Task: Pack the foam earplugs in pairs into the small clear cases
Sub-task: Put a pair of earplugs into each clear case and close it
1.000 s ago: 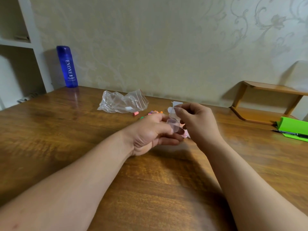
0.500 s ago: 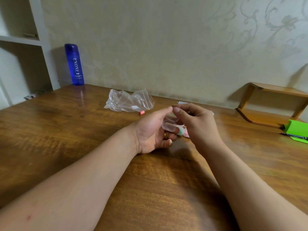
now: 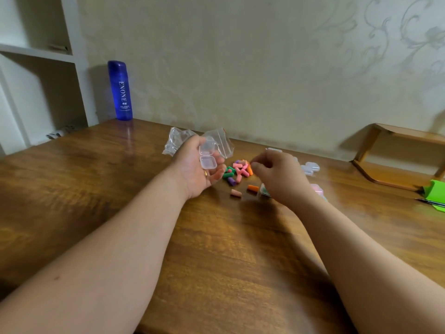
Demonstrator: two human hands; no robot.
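Note:
My left hand (image 3: 195, 168) is palm up and holds a small clear case (image 3: 207, 155) with its lid swung open and nothing inside. Just right of it a pile of foam earplugs (image 3: 237, 170) in pink, green, purple and orange lies on the wooden table (image 3: 96, 189). My right hand (image 3: 277, 175) is over the pile's right edge, with its fingertips pinched on an orange earplug (image 3: 250, 169). A loose pink earplug (image 3: 235, 193) and another orange earplug (image 3: 252, 188) lie nearer to me.
Packed cases (image 3: 265, 192) sit partly hidden under my right wrist, and empty clear cases (image 3: 310, 168) lie behind it. A crumpled plastic bag (image 3: 222, 144) is behind my left hand. A blue bottle (image 3: 120, 90) stands at the back left; a wooden riser (image 3: 397, 156) and a green object (image 3: 435, 192) are at the right.
My hands have separated. The left has turned palm up with the case now open, and the right has let go of the case and moved right onto the earplug pile.

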